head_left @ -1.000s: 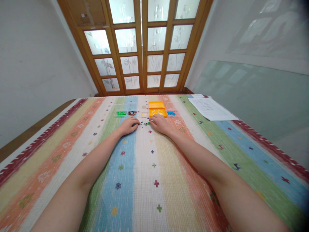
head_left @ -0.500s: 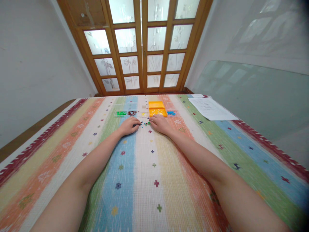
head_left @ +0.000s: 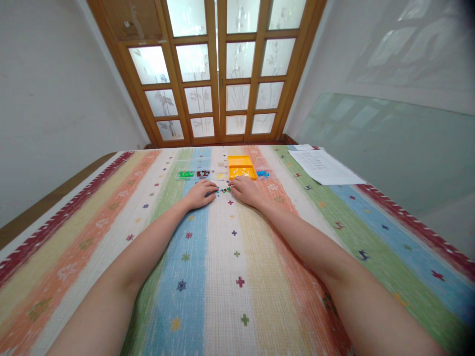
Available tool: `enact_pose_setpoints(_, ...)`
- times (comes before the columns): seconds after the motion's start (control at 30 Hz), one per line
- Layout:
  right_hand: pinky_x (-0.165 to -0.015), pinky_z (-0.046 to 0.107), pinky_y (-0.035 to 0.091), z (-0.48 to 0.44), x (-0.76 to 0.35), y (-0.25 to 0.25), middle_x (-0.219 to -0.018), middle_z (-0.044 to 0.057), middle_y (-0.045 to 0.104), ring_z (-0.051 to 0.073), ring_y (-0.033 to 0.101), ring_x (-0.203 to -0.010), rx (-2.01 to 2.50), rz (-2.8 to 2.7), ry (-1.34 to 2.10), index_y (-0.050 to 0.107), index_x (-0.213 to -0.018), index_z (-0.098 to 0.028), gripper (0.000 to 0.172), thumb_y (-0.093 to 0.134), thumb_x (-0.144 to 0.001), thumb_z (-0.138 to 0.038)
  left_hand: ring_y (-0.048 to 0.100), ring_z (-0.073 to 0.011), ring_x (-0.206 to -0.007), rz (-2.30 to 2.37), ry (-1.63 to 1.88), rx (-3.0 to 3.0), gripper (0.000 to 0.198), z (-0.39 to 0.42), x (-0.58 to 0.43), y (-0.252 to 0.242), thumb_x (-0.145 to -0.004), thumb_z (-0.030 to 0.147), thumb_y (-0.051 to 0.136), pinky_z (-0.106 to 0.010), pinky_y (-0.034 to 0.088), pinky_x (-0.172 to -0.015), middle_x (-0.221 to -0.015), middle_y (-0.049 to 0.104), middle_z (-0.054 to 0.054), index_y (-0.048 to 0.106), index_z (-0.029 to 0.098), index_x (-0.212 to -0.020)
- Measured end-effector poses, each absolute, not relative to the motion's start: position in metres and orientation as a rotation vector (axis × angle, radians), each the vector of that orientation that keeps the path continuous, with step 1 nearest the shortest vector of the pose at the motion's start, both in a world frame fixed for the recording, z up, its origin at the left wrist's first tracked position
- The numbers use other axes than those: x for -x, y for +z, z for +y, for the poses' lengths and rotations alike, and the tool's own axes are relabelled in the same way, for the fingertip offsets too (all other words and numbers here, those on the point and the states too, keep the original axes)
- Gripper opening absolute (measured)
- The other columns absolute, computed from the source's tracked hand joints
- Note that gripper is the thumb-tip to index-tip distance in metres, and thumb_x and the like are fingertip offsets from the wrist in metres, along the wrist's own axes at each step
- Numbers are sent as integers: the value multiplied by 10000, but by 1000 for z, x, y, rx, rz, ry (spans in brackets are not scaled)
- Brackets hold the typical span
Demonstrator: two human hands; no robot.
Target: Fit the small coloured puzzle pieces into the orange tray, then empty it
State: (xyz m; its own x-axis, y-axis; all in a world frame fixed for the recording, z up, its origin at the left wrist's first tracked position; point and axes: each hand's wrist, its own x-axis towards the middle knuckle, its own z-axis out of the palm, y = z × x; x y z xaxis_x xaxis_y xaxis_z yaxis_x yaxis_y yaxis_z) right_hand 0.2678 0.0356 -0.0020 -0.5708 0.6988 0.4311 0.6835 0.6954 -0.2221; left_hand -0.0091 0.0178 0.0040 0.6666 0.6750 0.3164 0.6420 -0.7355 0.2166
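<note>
Between my two hands lies a small loose pile of tiny coloured pieces [head_left: 225, 190], green, blue and dark ones among them, on the striped tablecloth. My left hand [head_left: 201, 194] rests at the left of the pile, its fingers curved forward and the thumb apart from them. On the other side, my right hand [head_left: 243, 189] lies with loosely bent fingers whose tips reach the pile's edge. Neither hand shows a piece in it, though the undersides of the fingers are hidden. Just beyond the right hand stands an open orange box [head_left: 240, 161] with pale pieces in it.
A clear divided tray beyond my hands holds green pieces [head_left: 186, 174], dark red-brown pieces [head_left: 203, 173], a few yellow pieces [head_left: 220, 176] and blue pieces [head_left: 262, 173]. Printed paper [head_left: 322, 166] lies at the far right. The tablecloth [head_left: 222, 277] runs towards me.
My left hand has shifted very slightly to the right, towards the small pieces. My right hand stays almost where it was.
</note>
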Motion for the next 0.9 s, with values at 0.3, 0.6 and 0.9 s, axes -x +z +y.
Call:
enact_pose_setpoints(0.3,-972,379,442,33,-268,1,-1123,103,721,257,619,-1090,1070,-2416,61,752,-1136,-214,220,564,-1028,-253,617,-267,-1200,1113,564,-2881,370,18,6,5,-1046,267,484,-473,457,-1123,-1295,738,-75,758,242,-1293)
enact_pose_setpoints(0.6,-954,356,428,33,-267,2,-1111,104,715,246,613,-1071,1072,-2424,49,750,-1124,-197,213,564,-1038,-255,624,-248,-1190,1112,542,-2910,389,20,8,6,-1084,292,431,-450,472,-1105,-1290,742,-74,752,222,-1291)
enact_pose_setpoints(0.9,-953,354,432,34,-268,0,-1115,101,721,242,615,-1067,1051,-2420,43,750,-1122,-189,205,577,-1027,-244,599,-250,-1248,1128,554,-2877,400,20,9,2,-1084,302,424,-460,450,-1142,-1334,717,-85,730,221,-1328)
